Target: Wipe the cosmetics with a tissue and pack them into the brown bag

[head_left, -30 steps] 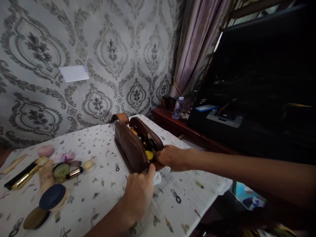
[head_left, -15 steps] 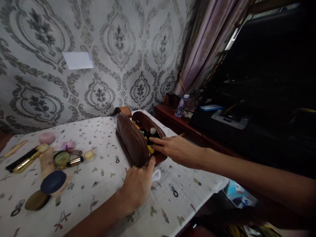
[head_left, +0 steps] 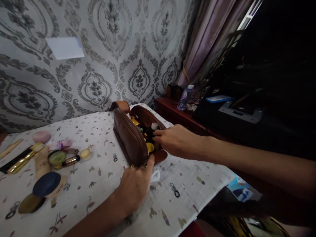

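A brown makeup bag (head_left: 129, 140) stands unzipped on the patterned cloth, with several small items inside it. My left hand (head_left: 134, 186) grips the bag's near end, its thumb up along the rim. Over the opening, my right hand (head_left: 171, 140) reaches in from the right. Its fingers stretch toward a dark bottle with a pale cap (head_left: 154, 126); the thumb and some fingertips are hidden. A round yellow item (head_left: 150, 147) lies in the bag below those fingers. Something white (head_left: 155, 175) sits beside my left hand, partly hidden.
Makeup lies on the left of the cloth (head_left: 98, 197): a blue-lidded compact (head_left: 46, 184), a gold-handled brush (head_left: 23, 159), a pink sponge (head_left: 41, 136) and a small yellow jar (head_left: 85, 154). A clear bottle (head_left: 185, 98) stands on a red-brown ledge behind the bag, near dark equipment.
My right hand has drawn its spread fingers closer together inside the bag, uncovering more of the yellow item. My left hand keeps its grip. The view has shifted slightly.
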`<state>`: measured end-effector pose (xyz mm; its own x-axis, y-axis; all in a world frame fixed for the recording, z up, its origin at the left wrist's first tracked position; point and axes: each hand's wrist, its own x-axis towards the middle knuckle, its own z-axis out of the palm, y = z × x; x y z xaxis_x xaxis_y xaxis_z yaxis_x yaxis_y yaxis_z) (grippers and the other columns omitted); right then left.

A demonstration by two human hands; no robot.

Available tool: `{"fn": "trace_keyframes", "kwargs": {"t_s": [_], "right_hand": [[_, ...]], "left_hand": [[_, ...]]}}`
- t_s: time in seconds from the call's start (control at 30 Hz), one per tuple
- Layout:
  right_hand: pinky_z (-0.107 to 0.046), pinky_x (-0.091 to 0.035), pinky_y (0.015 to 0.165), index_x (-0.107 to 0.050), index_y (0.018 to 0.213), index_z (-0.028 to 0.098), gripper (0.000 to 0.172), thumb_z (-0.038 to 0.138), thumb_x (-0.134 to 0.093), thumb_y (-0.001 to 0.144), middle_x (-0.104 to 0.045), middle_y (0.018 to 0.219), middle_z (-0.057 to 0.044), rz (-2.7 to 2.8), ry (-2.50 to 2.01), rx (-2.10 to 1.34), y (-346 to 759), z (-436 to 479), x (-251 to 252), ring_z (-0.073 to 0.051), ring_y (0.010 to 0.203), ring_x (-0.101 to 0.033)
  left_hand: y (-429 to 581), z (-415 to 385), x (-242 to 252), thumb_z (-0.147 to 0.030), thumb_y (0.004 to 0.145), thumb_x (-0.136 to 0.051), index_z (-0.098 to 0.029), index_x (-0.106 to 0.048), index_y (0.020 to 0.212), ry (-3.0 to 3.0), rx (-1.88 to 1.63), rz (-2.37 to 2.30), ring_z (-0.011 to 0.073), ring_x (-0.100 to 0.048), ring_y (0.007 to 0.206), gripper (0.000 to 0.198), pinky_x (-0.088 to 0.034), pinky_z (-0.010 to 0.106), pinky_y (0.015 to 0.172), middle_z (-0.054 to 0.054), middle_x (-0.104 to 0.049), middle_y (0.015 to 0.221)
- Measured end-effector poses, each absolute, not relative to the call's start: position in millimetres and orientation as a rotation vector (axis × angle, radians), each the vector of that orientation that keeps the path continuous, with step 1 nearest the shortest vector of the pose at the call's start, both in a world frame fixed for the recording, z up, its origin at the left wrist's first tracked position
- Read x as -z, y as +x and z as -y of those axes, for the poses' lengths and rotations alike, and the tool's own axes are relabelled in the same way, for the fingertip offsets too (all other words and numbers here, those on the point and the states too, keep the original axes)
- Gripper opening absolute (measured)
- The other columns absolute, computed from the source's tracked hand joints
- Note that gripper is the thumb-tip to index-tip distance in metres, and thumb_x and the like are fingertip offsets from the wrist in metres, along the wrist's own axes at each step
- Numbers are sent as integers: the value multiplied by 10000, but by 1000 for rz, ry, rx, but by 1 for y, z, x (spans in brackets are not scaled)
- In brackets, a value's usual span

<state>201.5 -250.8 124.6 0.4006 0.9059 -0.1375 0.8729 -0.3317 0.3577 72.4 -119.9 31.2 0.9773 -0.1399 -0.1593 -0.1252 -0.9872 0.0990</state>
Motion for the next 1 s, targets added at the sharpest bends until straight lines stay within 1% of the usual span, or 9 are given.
{"fn": "trace_keyframes", "kwargs": {"t_s": [0.1,0.23,0.4,0.5,0.6,0.7,0.77,0.9,1.0], "right_hand": [[-300,-331,589,-711,925,155,226,217,-494,938,-673,949,-82,-1564,2356,-289,212,238,-137,-179,758,-585],[-366,-350,765,-711,743,136,214,133,-554,889,-682,911,-121,-1561,2232,-419,230,225,-139,-263,956,-522],[-391,-326,830,-704,710,151,220,119,-568,879,-681,864,-110,-1549,2253,-432,242,226,-130,-262,960,-496],[-392,-330,861,-702,787,128,184,130,-552,895,-673,941,-124,-1619,2334,-529,233,234,-127,-257,989,-497],[-347,-363,795,-667,854,120,181,166,-511,935,-654,967,-120,-1779,2458,-613,213,250,-116,-220,929,-515],[-276,-335,610,-611,800,143,229,172,-458,967,-614,800,-56,-1952,2598,-528,192,272,-91,-138,673,-480],[-264,-309,549,-588,767,150,275,185,-424,985,-583,738,-35,-2006,2710,-494,183,285,-73,-122,615,-458],[-249,-364,552,-614,833,150,329,191,-339,1009,-583,776,-37,-2045,2938,-468,180,300,-49,-117,629,-511],[-245,-419,596,-634,930,162,338,216,-313,1022,-624,875,-48,-2056,3017,-253,183,301,-48,-120,688,-585]], "left_hand": [[72,119,-27,-88,869,-552,-213,-231,1519,3030,256,189,269,-726,857,736,-564,365,704,95,-730,1013],[73,118,-27,-104,855,-577,-214,-217,1522,2998,248,196,270,-722,871,766,-559,368,709,93,-727,1035],[73,119,-30,-50,846,-527,-193,-198,1531,2989,312,190,272,-718,905,774,-559,368,728,123,-713,1092],[72,117,-32,-85,850,-523,-201,-159,1540,2987,337,188,282,-708,942,789,-558,392,762,123,-705,1119],[69,115,-36,-134,851,-536,-222,-127,1543,3002,358,189,279,-694,984,809,-558,397,799,108,-701,1125],[67,112,-41,-144,827,-549,-242,-122,1544,3017,372,192,270,-693,975,840,-565,396,799,86,-710,1085],[65,111,-44,-115,801,-544,-258,-128,1545,3032,362,201,267,-700,938,865,-574,405,773,77,-707,1089],[63,107,-43,-51,754,-529,-282,-196,1530,3078,212,217,240,-710,825,876,-583,379,692,51,-715,1045],[60,107,-39,-49,738,-520,-261,-221,1518,3049,33,282,234,-713,797,862,-580,357,641,48,-719,1036]]}}
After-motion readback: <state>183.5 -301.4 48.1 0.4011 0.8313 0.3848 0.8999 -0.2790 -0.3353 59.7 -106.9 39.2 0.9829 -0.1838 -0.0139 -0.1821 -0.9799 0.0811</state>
